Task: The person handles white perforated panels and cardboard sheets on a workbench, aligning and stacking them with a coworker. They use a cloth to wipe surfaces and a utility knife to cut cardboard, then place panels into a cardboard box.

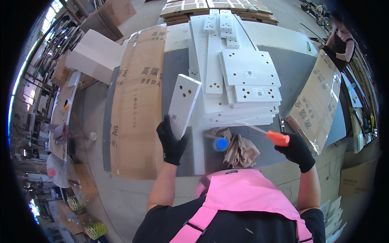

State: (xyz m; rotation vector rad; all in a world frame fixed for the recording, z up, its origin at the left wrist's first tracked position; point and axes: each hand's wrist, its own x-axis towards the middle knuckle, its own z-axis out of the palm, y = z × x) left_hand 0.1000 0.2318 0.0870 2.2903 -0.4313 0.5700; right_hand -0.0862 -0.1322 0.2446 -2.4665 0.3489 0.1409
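My left hand [172, 140], in a black glove, is closed around the lower end of a white panel [183, 109]. The panel is held tilted up, with a few drilled holes near its top end. In my right hand [299, 152], also gloved in black, is a screwdriver [278, 138] with an orange handle. Its shaft points left, toward the near edge of the stacked white panels [251, 67]. Between my hands lie a crumpled brown cloth [244, 152] and a container with a blue cap [220, 144].
A long cardboard package [139, 101] lies along the left of the grey-topped table [176, 54]. Another wrapped carton [318, 103] rests at the right edge. A person [341, 42] stands beyond that carton. A green-handled tool [309, 46] lies at the far right.
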